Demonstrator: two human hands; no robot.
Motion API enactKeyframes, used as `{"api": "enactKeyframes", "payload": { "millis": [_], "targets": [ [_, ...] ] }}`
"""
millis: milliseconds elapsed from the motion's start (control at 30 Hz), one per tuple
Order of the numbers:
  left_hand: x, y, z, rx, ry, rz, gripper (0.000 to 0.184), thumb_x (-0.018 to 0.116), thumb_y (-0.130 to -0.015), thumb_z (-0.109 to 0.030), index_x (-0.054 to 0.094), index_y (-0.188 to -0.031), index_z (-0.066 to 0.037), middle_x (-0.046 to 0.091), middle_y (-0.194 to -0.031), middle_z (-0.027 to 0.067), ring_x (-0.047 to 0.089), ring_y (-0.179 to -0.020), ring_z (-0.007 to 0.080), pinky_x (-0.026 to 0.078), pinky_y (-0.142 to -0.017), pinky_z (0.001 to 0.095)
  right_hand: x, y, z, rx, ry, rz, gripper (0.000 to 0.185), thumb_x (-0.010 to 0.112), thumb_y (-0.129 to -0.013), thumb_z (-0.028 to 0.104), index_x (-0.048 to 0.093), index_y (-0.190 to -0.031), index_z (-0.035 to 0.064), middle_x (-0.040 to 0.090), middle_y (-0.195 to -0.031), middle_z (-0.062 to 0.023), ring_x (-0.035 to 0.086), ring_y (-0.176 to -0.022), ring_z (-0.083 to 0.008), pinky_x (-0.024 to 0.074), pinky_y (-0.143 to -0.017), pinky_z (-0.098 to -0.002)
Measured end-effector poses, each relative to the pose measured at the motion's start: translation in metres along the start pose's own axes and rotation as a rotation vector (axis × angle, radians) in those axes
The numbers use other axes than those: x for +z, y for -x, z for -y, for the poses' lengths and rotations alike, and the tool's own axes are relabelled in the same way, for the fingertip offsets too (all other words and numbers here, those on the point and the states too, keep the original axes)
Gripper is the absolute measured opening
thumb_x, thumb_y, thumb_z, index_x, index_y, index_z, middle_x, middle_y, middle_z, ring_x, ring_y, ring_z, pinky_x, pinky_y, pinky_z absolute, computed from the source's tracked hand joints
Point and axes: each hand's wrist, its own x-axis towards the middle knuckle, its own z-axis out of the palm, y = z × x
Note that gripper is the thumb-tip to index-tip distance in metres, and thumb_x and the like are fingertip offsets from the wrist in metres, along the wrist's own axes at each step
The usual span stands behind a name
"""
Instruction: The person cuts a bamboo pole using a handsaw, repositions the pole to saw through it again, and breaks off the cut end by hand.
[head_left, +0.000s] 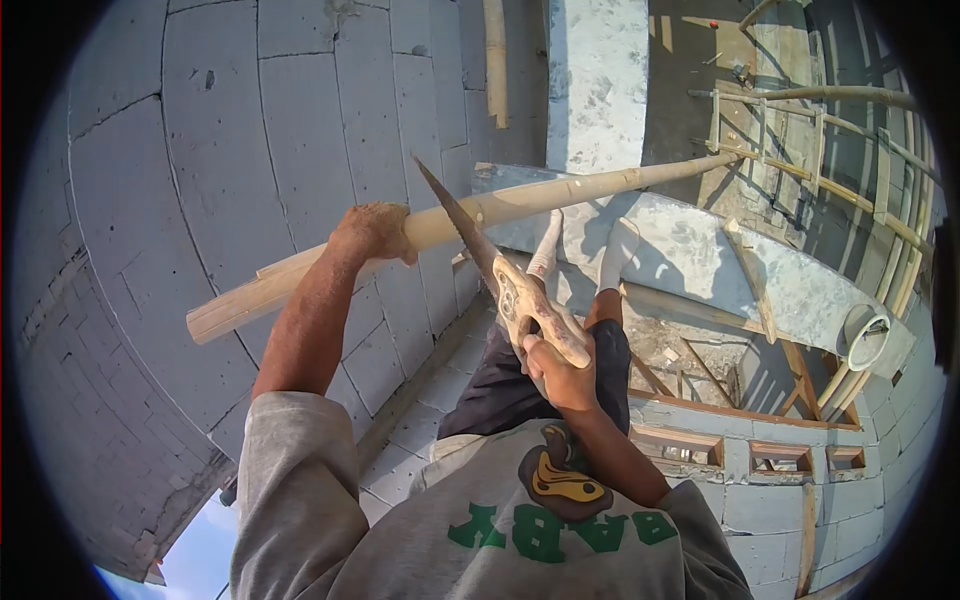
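A long pale wooden pole (590, 185) crosses in front of me, from the block wall side at the left to the far right. My left hand (372, 232) is closed around its near part, left of the saw. A second pale length lies along the pole near its left end. My right hand (562, 370) grips the carved wooden handle of a hand saw (518, 300). The tapered blade lies across the pole, to the right of my left hand, its tip pointing up and away. Whether the teeth are in a cut, I cannot tell.
A grey block wall (300, 130) rises at the left. My feet are on a narrow pale concrete ledge (690, 250), with lower ground beyond. A white bucket (864, 335) stands at its right end. Timber poles (840, 185) form scaffolding at the right.
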Motion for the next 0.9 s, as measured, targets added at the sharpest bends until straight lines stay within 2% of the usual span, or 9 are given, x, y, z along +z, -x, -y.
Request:
{"api": "enactKeyframes", "payload": {
  "millis": [100,200,233,267,467,633,733,867,900],
  "targets": [
    [-0.003,-0.004,-0.002,-0.029,0.020,0.018,0.056,0.078,-0.060,-0.030,0.064,-0.111,-0.012,0.070,-0.099,0.0089,0.066,-0.099,0.0245,0.051,-0.086,0.0398,-0.036,0.063,0.005,0.033,0.064,0.011,0.045,0.055,-0.084,0.004,0.053,-0.128,-0.0050,0.064,-0.113,-0.0153,0.064,-0.076,-0.0127,0.0512,-0.064,-0.0236],
    [-0.007,-0.005,-0.002,-0.059,-0.015,0.000,0.056,0.078,-0.059,-0.030,0.064,-0.111,-0.012,0.070,-0.101,0.0087,0.066,-0.099,0.0247,0.052,-0.085,0.0405,0.009,-0.016,-0.019,-0.010,-0.005,-0.006,0.039,0.059,-0.085,0.009,0.056,-0.121,-0.0052,0.065,-0.100,-0.0122,0.064,-0.073,-0.0159,0.0521,-0.063,-0.0257],
    [0.001,0.000,-0.006,-0.060,-0.023,0.018,0.056,0.078,-0.059,-0.030,0.064,-0.110,-0.013,0.070,-0.102,0.0086,0.066,-0.099,0.0248,0.052,-0.084,0.0407,0.024,-0.059,-0.035,-0.015,-0.168,0.015,0.029,0.059,-0.083,0.003,0.058,-0.111,-0.0061,0.054,-0.061,-0.0030,0.047,-0.045,-0.0085,0.0430,-0.048,-0.0249],
    [-0.003,0.000,-0.009,-0.044,-0.019,0.013,0.056,0.078,-0.059,-0.030,0.064,-0.110,-0.013,0.070,-0.101,0.0085,0.066,-0.098,0.0248,0.052,-0.084,0.0406,0.023,-0.085,-0.039,0.008,-0.057,0.058,0.025,0.064,-0.084,0.010,0.059,-0.105,-0.0029,0.063,-0.087,-0.0083,0.059,-0.061,-0.0101,0.0478,-0.053,-0.0250],
    [0.005,0.005,-0.006,-0.040,0.072,0.057,0.057,0.079,-0.058,-0.029,0.064,-0.111,-0.014,0.070,-0.102,0.0080,0.066,-0.098,0.0253,0.052,-0.085,0.0400,-0.024,0.061,0.006,0.002,-0.060,-0.015,0.045,0.058,-0.088,0.013,0.051,-0.128,-0.0080,0.065,-0.104,-0.0113,0.056,-0.064,-0.0071,0.0465,-0.059,-0.0208],
    [0.010,-0.002,-0.004,-0.024,0.003,0.010,0.059,0.080,-0.056,-0.027,0.064,-0.111,-0.014,0.069,-0.104,0.0086,0.065,-0.101,0.0268,0.051,-0.087,0.0407,0.012,-0.019,-0.020,-0.276,0.242,-0.014,0.038,0.063,-0.086,0.009,0.058,-0.121,-0.0052,0.066,-0.097,-0.0106,0.061,-0.065,-0.0082,0.0473,-0.055,-0.0218],
    [0.005,-0.001,-0.004,0.000,0.025,0.011,0.061,0.081,-0.056,-0.027,0.064,-0.113,-0.014,0.069,-0.106,0.0090,0.064,-0.103,0.0274,0.051,-0.088,0.0418,0.008,-0.091,-0.072,-0.061,-0.016,0.091,0.033,0.064,-0.084,0.007,0.061,-0.115,-0.0038,0.066,-0.094,-0.0096,0.063,-0.066,-0.0102,0.0486,-0.055,-0.0232],
    [0.002,0.007,-0.001,-0.006,0.078,0.108,0.064,0.080,-0.056,-0.027,0.063,-0.116,-0.014,0.069,-0.107,0.0091,0.064,-0.104,0.0275,0.050,-0.089,0.0426,-0.006,0.025,-0.017,-0.283,0.161,-0.023,0.039,0.061,-0.085,0.009,0.057,-0.121,-0.0052,0.066,-0.095,-0.0092,0.059,-0.063,-0.0070,0.0476,-0.057,-0.0209],
    [-0.003,0.002,0.000,-0.012,0.088,0.109,0.064,0.080,-0.056,-0.027,0.063,-0.116,-0.014,0.069,-0.106,0.0091,0.064,-0.104,0.0275,0.050,-0.089,0.0424,-0.028,0.059,0.001,0.028,0.009,0.010,0.043,0.058,-0.086,0.008,0.053,-0.127,-0.0058,0.066,-0.098,-0.0097,0.057,-0.062,-0.0056,0.0463,-0.057,-0.0200]
  ]
}}
